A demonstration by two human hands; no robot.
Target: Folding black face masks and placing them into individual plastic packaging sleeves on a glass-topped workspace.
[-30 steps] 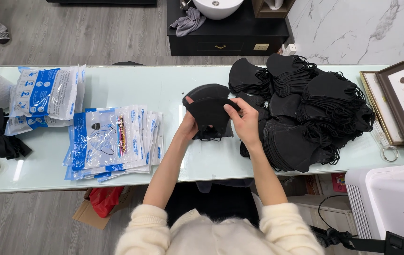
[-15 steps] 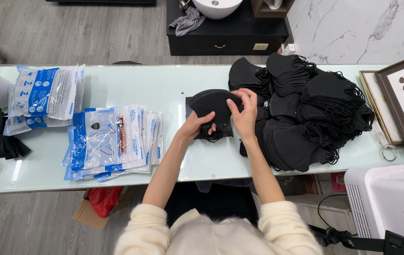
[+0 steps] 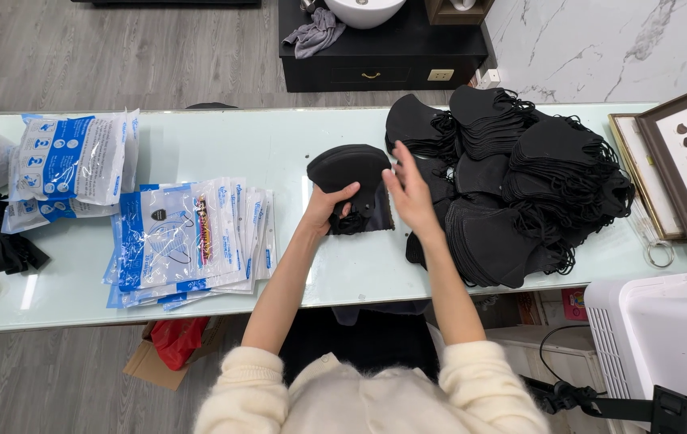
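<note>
Two hands work over a pale green table (image 3: pixel 199 141); the left hand (image 3: pixel 334 202) is clamped on a small stack of black masks (image 3: pixel 351 173), its fingers curled over the near edge of the stack; the right hand (image 3: pixel 410 191) is open, fingers spread and flat, holding nothing; it hovers just beside the stack on its right side, and I cannot tell if it touches the masks under it.

The stack lies directly ahead of the left hand and a little to the left of the right hand; its long axis seems to run from left to right across the table, with the rounded edge on the far side; the ear loops hang at the near side, under the left fingers. The left hand is the nearer one, since it already grips the stack.

Right of the right hand, a big pile of loose black masks (image 3: pixel 520 185) spreads out; the right wrist lies over its near edge. Left of the left hand, well apart from it, lies a fan of flat blue and white bags (image 3: pixel 187 241); more such bags (image 3: pixel 74 161) lie further left.
</note>
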